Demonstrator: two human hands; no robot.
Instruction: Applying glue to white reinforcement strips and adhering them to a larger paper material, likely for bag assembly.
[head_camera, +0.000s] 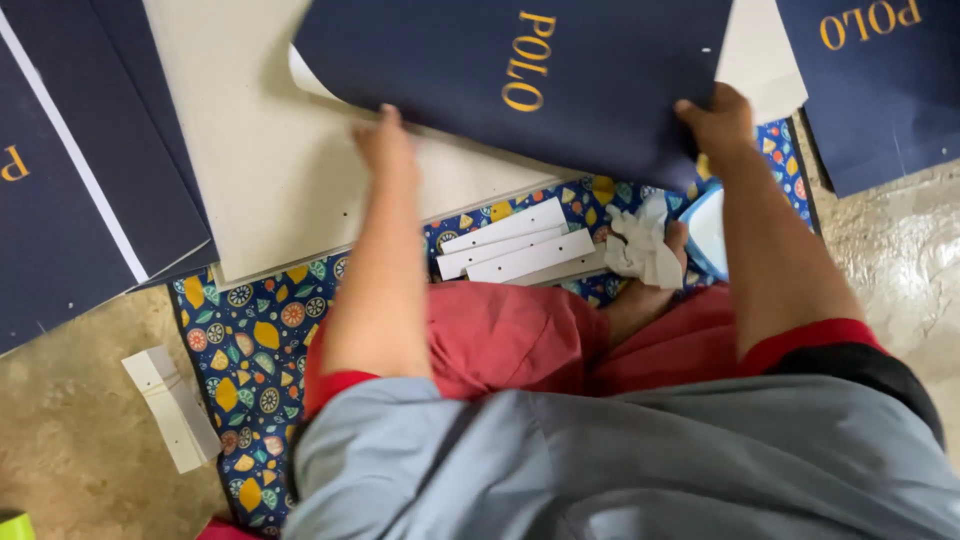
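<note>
A mottled concrete floor (80, 450) spreads under everything, glossy at the right. On it lies a dark patterned mat (250, 350) printed with yellow and orange fruit shapes, and the person sits on its near end in red shorts (510, 335) and a grey shirt (620, 460). No box, bin or other container shows.

Far left, navy sheets (60, 180) lie flat; another navy sheet (880, 80) sits at far right. A large grey board (260, 150) rests across the mat's far end. Above it, tilted, is the navy sheet with gold lettering (520, 70) — held at both near corners.

The right hand (718, 122) grips the sheet's near right corner, fingers closed over its edge. The left hand (385, 145) meets its near left edge, fingertips tucked under it — how tightly they close, I cannot tell.

Between the knees lie white card strips (515, 245), a crumpled white cloth (640, 245) and the rim of a pale blue object (708, 232). A small folded white card (170, 405) lies on the floor, near left.
</note>
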